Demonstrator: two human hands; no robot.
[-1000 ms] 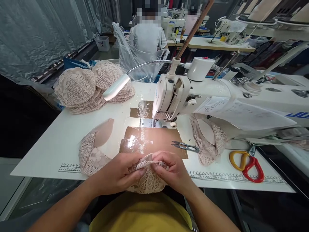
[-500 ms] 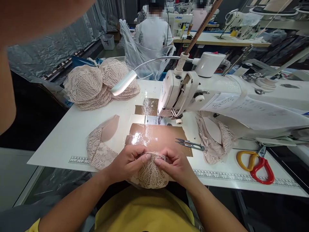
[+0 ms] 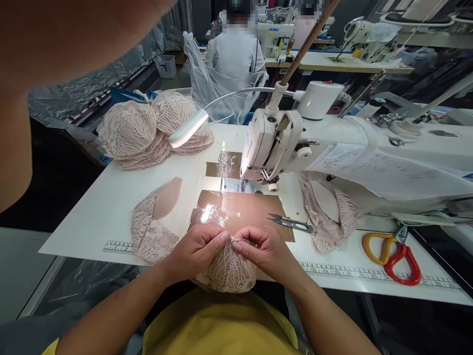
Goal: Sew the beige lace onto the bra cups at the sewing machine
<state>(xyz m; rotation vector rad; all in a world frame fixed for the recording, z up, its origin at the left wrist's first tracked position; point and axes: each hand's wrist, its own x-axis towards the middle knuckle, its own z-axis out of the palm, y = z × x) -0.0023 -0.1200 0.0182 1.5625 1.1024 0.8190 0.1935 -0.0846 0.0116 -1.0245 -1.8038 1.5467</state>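
Observation:
Between my hands, at the table's front edge, is a beige lace bra cup [image 3: 232, 270], its rounded side facing me. My left hand [image 3: 201, 249] pinches its upper edge between thumb and fingers. Close beside it, my right hand [image 3: 264, 250] pinches the same edge with thumb and forefinger. A second lace cup piece [image 3: 150, 229] lies to the left of my left hand. Thread snips [image 3: 291, 222] rest beyond my right hand, partly on a brown taped patch [image 3: 254, 209]. Another lace piece [image 3: 332, 217] lies right of the snips.
The white sewing machine [image 3: 273, 143] stands beyond my hands, its needle area lit by a lamp [image 3: 189, 129]. Stacked lace cups [image 3: 129, 129] sit at the back left. Scissors with yellow and red handles [image 3: 393, 254] lie at right. A person [image 3: 234, 54] sits farther back.
My hands have drawn slightly closer together on the cup's edge. The thumbs and fingertips have shifted a little. Both hands keep hold of the cup, and the other pieces lie as before.

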